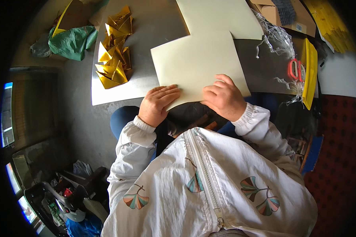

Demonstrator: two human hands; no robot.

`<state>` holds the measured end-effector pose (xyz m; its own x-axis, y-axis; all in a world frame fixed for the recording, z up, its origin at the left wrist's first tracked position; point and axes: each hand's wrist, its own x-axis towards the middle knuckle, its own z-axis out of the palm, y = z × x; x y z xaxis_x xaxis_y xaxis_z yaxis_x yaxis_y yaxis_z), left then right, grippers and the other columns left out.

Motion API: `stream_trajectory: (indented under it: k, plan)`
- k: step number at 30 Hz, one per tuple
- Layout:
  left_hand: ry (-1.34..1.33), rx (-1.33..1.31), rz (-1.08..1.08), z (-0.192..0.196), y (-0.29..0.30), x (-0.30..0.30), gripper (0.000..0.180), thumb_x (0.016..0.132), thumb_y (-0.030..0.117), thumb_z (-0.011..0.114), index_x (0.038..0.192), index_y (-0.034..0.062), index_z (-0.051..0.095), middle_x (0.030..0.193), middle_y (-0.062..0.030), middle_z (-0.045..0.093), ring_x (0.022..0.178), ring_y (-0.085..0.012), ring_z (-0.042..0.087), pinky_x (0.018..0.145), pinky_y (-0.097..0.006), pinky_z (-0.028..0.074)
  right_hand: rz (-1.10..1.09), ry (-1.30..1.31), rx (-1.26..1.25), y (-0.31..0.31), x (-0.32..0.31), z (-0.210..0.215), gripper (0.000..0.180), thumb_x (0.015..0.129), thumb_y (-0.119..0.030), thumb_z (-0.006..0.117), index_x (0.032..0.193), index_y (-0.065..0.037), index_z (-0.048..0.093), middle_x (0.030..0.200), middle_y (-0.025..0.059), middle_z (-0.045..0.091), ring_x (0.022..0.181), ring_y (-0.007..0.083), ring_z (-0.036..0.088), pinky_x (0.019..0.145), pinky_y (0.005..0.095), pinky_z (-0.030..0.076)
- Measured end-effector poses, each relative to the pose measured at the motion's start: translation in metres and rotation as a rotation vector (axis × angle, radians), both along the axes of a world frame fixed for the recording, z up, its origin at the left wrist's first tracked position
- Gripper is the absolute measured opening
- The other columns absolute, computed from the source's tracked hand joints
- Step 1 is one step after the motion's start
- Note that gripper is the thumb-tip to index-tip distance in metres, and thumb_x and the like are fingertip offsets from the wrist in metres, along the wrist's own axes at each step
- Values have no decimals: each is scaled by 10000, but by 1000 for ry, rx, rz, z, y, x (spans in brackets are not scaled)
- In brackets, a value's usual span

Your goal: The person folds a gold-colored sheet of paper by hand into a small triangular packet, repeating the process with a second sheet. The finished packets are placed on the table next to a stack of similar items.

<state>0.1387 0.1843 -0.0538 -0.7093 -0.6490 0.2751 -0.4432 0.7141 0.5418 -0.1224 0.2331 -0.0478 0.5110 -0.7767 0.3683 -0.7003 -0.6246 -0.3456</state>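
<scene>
Head view: we have a pale sheet (195, 59) at 12 o'clock, its near edge seeming to reach past the table (154, 27). Our left hand (158, 103), toward 10 o'clock, lies with fingers together on the sheet's near-left corner. Our right hand (225, 98), at 2 o'clock, has its fingers curled at the near edge; its thumb is hidden, so we cannot tell how firmly it grips.

We judge that uneven pressure from our hands could skew the sheet or crease it, since that near edge looks unsupported. Its far end meets a second pale sheet (221, 17) at 1 o'clock, so a push away from us might shift both. A wide sweep left could knock the gold folded pieces (114, 47) near 11 o'clock; one right could snag the clear plastic (278, 39) beside the red-handled scissors (295, 70).
</scene>
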Motion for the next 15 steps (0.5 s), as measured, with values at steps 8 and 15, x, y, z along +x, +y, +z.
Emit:
stream_trajectory:
  k: [8, 15]
  plan:
    - [349, 485, 245, -8, 9, 27, 119, 921, 35, 599, 1000, -22, 666, 860, -91, 680, 788, -168, 626, 705, -265, 498, -273, -532, 445, 9, -75, -3, 119, 852, -115, 695, 910, -15, 666, 893, 70, 691, 811, 148, 635, 706, 299, 488]
    - [422, 553, 553, -10, -10, 7, 183, 924, 136, 621, 857, -32, 649, 626, -33, 573, 580, -78, 501, 530, -255, 407, -628, -551, 410, -12, -55, -14, 294, 916, -181, 634, 711, -13, 505, 572, 68, 494, 524, 147, 462, 488, 326, 364]
